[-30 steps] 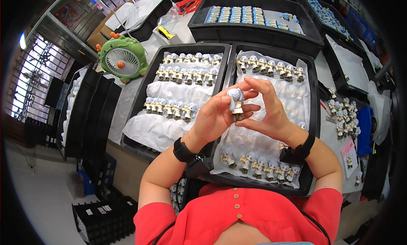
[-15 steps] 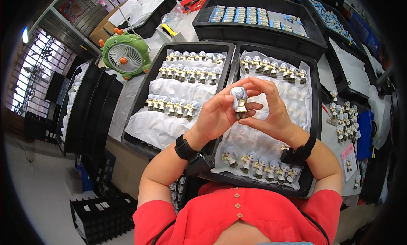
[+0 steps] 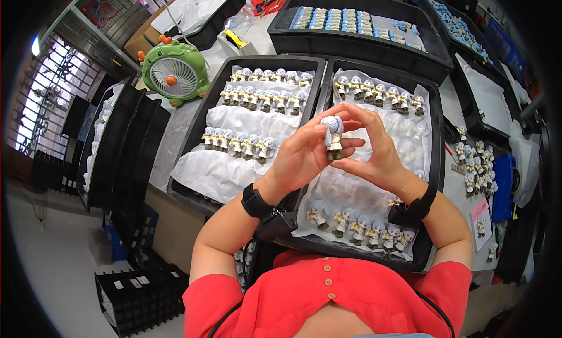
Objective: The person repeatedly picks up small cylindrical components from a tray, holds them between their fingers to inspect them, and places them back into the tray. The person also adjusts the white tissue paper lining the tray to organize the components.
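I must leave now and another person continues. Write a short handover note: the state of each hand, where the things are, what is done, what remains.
Left hand and right hand: both hold one small white-haired figurine upright above the right black tray.
Left black tray: three rows of figurines standing on white plastic.
Right tray: one row at the far end, one row at the near end, middle still bare.
Left: the figurine in hand is not yet set down.

I hold a small white-haired, cream-robed plastic figurine point(image 3: 333, 137) upright between both hands, above the right black tray; its face seems turned away.
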Action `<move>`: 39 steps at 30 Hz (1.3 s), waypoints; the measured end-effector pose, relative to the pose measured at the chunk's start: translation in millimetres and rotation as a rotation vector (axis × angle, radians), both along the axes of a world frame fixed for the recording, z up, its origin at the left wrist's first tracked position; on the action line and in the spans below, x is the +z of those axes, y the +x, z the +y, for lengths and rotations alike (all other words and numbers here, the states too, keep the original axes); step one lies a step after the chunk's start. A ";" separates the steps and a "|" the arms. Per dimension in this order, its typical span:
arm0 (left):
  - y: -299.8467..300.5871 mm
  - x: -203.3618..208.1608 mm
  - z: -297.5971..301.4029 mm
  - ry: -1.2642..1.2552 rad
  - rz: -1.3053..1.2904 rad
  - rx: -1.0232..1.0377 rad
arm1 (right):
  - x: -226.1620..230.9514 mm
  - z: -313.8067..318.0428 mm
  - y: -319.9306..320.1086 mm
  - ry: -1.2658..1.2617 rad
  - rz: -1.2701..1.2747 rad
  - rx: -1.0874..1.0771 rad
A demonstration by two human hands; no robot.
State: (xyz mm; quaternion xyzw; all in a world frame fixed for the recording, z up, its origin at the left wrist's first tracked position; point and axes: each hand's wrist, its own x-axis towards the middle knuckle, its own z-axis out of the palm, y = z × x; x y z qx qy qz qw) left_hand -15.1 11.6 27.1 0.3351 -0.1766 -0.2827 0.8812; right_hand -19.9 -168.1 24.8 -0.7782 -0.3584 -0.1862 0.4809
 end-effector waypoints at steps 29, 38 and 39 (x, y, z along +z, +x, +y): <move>-7.7 1.9 1.4 0.496 -0.441 0.352 | 0.2 -5.2 3.7 0.035 -0.012 -0.063; 20.8 27.1 70.8 1.512 -0.784 0.690 | -4.5 -8.1 13.3 0.146 0.142 -0.115; 20.4 23.2 75.4 1.568 -0.798 0.616 | -3.8 -7.7 14.0 0.148 0.142 -0.110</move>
